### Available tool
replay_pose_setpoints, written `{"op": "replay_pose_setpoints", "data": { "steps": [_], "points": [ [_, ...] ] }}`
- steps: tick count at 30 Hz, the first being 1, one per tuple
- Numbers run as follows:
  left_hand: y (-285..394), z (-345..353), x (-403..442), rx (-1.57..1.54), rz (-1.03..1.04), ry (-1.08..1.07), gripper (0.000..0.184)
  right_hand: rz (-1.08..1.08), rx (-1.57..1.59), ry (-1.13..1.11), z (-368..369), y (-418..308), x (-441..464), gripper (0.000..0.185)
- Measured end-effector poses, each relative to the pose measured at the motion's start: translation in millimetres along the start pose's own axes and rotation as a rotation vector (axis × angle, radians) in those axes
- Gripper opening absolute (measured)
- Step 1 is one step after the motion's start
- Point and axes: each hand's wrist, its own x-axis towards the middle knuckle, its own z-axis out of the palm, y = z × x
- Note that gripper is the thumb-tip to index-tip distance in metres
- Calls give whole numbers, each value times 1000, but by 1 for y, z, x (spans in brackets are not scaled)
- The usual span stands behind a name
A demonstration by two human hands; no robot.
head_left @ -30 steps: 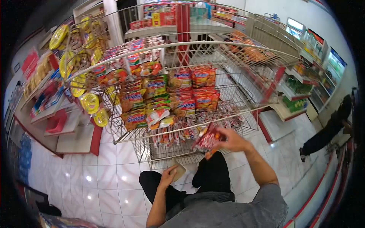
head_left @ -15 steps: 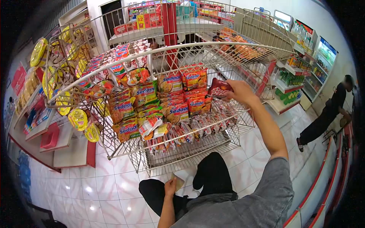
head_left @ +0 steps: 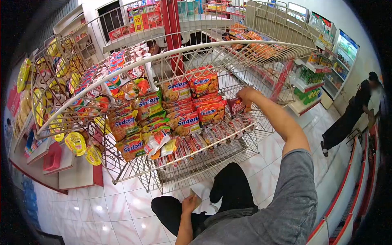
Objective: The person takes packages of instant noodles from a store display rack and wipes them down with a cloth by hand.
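Observation:
My right hand grips the top of a dark red noodle packet at the right end of the wire rack. The packet stands beside orange Sedaap noodle packets. Green-edged Sedaap packets fill the rack's left part. In front of the packets lie rows of small sachets, and a loose white and red packet rests near them. My left hand is low by my knee, its fingers curled beside something pale that I cannot make out.
Yellow cup packs hang in wire holders on the left. A red post rises behind the rack. Shelves with bottles and a drinks fridge stand at the right. A person in dark clothes stands at far right.
My right hand has lowered the dark red packet from above the rack into its right end, beside the orange packets. My left hand stays near my knee. The view has shifted slightly.

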Motion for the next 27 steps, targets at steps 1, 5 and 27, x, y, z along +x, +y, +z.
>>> {"op": "replay_pose_setpoints", "data": {
  "steps": [1, 5, 27],
  "points": [
    [5, -3, -3, 23, 4, -4, 47, -2, -5, -18, 5, 0, 11, 45],
    [5, -4, -3, 11, 13, -26, 47, -45, 26, -34, 4, -6, 27, 41],
    [4, -8, -4, 73, 56, -45, 44, -104, 358, 564, 6, 9, 2, 41]
  ]
}}
